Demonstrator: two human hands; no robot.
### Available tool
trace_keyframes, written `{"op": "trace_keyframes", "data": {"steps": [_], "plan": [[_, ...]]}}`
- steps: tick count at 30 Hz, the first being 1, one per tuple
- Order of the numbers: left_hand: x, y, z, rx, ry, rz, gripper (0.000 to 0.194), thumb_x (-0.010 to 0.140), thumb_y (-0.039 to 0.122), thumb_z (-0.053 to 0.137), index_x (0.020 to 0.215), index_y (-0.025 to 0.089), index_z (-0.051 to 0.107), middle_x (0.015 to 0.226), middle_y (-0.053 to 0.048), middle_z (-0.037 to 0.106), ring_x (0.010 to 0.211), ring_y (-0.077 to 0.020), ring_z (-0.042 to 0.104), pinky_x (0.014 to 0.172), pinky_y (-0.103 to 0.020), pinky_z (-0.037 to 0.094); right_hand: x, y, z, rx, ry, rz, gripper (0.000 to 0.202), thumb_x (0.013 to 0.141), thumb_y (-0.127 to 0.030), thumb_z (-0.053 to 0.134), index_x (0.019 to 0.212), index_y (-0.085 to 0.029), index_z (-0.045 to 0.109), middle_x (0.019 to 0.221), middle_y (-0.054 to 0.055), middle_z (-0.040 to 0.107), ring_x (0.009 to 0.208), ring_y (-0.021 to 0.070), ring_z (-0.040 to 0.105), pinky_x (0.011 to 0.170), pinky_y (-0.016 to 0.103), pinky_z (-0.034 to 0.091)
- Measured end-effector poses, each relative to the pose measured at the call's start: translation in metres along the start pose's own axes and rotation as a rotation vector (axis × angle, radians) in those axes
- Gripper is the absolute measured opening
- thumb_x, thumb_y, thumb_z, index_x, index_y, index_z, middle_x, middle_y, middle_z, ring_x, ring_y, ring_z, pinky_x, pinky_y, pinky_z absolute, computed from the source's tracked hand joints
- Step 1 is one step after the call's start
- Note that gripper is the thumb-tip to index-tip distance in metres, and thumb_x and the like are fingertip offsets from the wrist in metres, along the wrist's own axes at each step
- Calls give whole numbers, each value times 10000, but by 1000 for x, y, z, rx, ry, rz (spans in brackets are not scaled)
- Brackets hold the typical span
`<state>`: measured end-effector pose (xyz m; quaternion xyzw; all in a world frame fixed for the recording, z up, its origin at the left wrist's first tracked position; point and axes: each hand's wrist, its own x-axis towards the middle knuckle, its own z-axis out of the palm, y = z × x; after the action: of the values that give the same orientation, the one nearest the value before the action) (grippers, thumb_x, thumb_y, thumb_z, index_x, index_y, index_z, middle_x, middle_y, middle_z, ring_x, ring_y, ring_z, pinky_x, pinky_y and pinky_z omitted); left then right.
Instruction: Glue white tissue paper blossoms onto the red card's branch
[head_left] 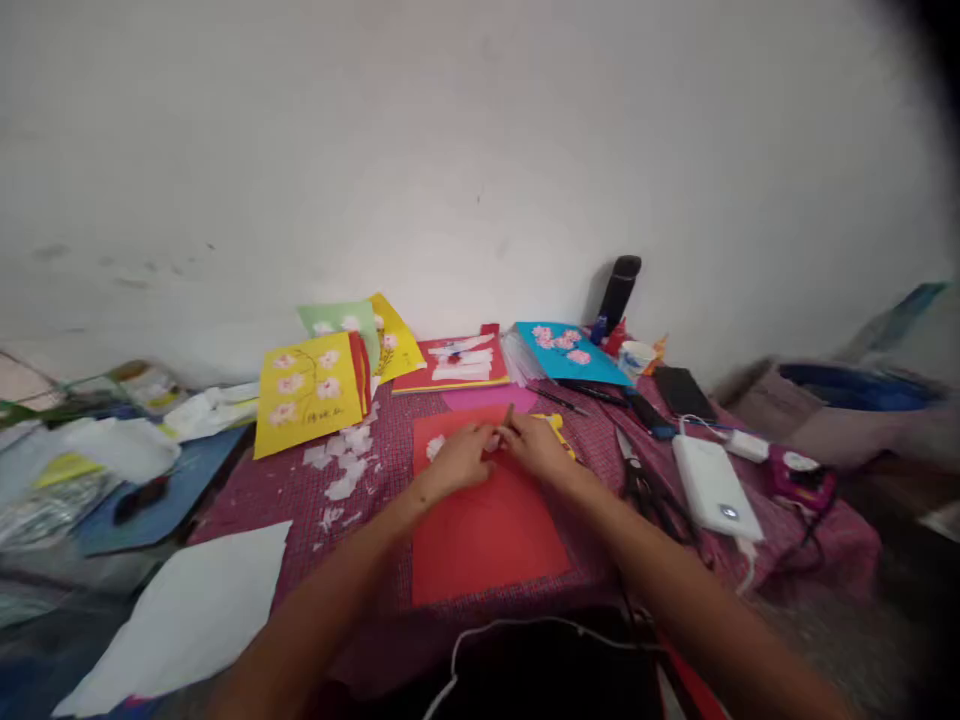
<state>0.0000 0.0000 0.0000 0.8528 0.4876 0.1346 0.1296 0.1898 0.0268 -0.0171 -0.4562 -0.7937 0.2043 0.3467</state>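
Observation:
A sheet of red paper (480, 545) lies in front of me with a small pale paper flower (435, 447) at its upper left. Over the sheet's upper part, my left hand (466, 455) and my right hand (531, 447) meet with fingers bent together. Between the fingertips shows a bit of pale pink (493, 441), too small and blurred to name. A short brownish thing (509, 414) sticks up by my right fingers; whether it is held I cannot tell. Just beyond the right hand lies a yellow tool (556, 426), partly hidden.
White paper scraps (349, 465) are scattered left of the sheet. Yellow (307, 400) and blue (574, 350) flower cards stand behind. At right are scissors (641, 485), a white power bank (716, 485), a phone (682, 392), a paper cup (636, 357) and a black bottle (619, 290).

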Motion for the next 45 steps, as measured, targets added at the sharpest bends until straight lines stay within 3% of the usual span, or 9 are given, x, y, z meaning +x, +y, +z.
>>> {"op": "trace_keyframes", "data": {"steps": [6,20,24,27,31,35,38,40,45], "plan": [[1,0,0,14,-3,-11,529,801,255,697,1307,182,558,1234,-124,653,1117,-291,623,967,-379,484,0,-8,-6,46,26,30,170,924,-191,568,846,-203,719,809,59,785,700,187,688,648,249,447],[0,3,-3,-32,29,-7,567,819,251,695,1360,153,556,1265,-162,658,1151,-323,620,981,-413,476,-15,-37,-29,146,297,157,275,918,-369,547,806,-183,716,755,60,743,636,193,640,589,275,437],[-31,14,-13,-68,124,14,493,877,194,585,1369,181,552,1340,-130,626,1236,-275,571,1040,-379,441,-48,-54,-31,198,297,146,338,940,-468,546,870,-177,704,763,66,734,588,187,624,563,284,463],[-76,11,-22,-88,181,65,305,834,68,483,1009,194,699,1049,-73,718,998,-207,648,912,-307,477,-80,-51,-22,229,290,175,327,937,-483,588,857,-188,703,840,78,756,637,192,652,602,288,500],[-139,-34,-44,73,225,-239,193,806,110,505,738,203,659,769,-32,675,748,-181,612,750,-284,456,-109,-34,-5,246,253,231,334,898,-514,626,821,-204,723,857,80,771,676,215,687,644,305,541],[-178,-113,-84,169,326,-484,249,874,155,450,881,167,698,940,-113,711,882,-247,632,796,-339,456,-116,-29,2,257,252,266,329,872,-515,633,777,-212,719,849,92,772,729,238,715,654,306,565],[-189,-164,-106,210,333,-597,251,894,180,469,945,142,713,1054,-165,708,1005,-287,626,884,-376,446,-115,-31,1,254,239,272,317,868,-503,630,765,-214,713,857,91,773,731,235,717,657,303,571],[-190,-184,-110,209,296,-619,208,888,199,513,874,156,716,1024,-153,714,1002,-280,625,904,-370,439,-115,-31,0,252,234,274,310,870,-491,625,752,-215,707,850,88,768,745,234,720,661,296,571],[-182,-198,-103,141,246,-637,199,888,243,545,794,179,708,1012,-130,719,1002,-261,618,930,-357,430,-116,-32,1,260,239,285,288,866,-479,632,820,-210,724,777,62,742,655,216,689,620,295,566]]}}
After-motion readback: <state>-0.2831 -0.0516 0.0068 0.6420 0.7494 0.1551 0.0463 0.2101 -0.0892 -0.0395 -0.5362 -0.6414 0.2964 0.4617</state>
